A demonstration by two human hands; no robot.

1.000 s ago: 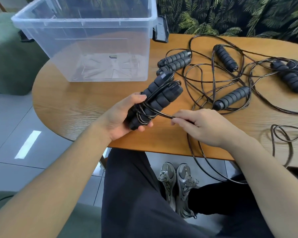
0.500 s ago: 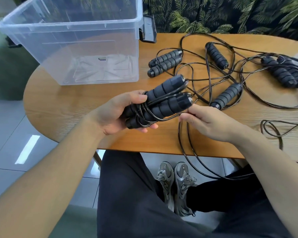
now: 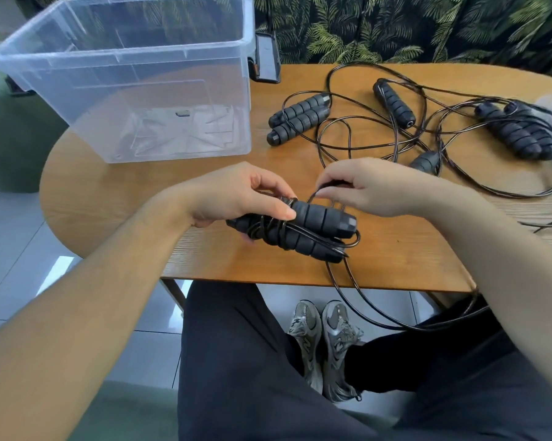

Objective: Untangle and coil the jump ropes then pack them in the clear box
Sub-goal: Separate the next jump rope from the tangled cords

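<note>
Writing: we find no brand, label or readable text on anything; a small dark tag on the far wall of the clear box is too small for us to read.
Left hand: our left hand curls round the paired handles, the thumb lying along the top of the upper foam grip and the other fingers hidden underneath.
Right hand: our right hand pinches a strand of the black cord between thumb and fingertips, just above and behind the free ends of the handles.
Bundle against the grip: the two handles lie side by side, pointing to our right; several turns of cord wrap them just beside the left thumb, and the capped ends stick out clear of that hand.
Loose cord: from the bundle the cord drops over the near edge of the wooden table and hangs in a long loop toward the lap.
Other ropes: a second pair of handles lies just right of the box; a single handle and another wrapped pair lie farther right among tangled cord.
Box: it stands open on the table's far left, with no rope inside.
Beyond: a dark phone leans behind the box.
</note>
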